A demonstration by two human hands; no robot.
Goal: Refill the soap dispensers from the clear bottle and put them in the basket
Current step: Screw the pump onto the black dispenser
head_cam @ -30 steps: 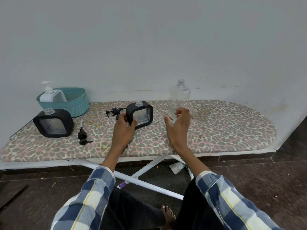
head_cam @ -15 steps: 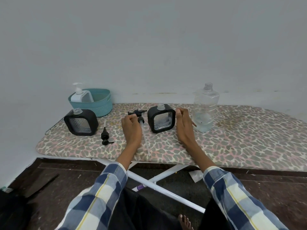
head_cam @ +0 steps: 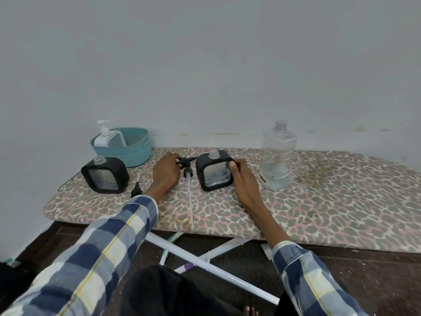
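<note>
An ironing board [head_cam: 319,215] with a leopard-print cover carries everything. Near its centre stands a black square soap dispenser [head_cam: 215,173], neck uncapped. The right hand [head_cam: 245,179], at 3 o'clock of it, rests against its side with the thumb on the front edge and the fingers loosely spread, not clamped around it. The left hand [head_cam: 166,171], at 9 o'clock of that dispenser, has its fingertips closed on the black head of a pump [head_cam: 188,176], whose long clear tube lies on the cover and points toward 6 o'clock. A second black dispenser [head_cam: 105,175], also open at the neck, stands farther toward 9 o'clock, with another pump [head_cam: 136,190] lying just beside it. The teal basket [head_cam: 134,153] sits at 10 o'clock against the wall and holds a white pump dispenser [head_cam: 109,139]. The clear bottle [head_cam: 278,156] stands upright and uncapped at 3 o'clock beyond the right hand, a little liquid at its bottom
</note>
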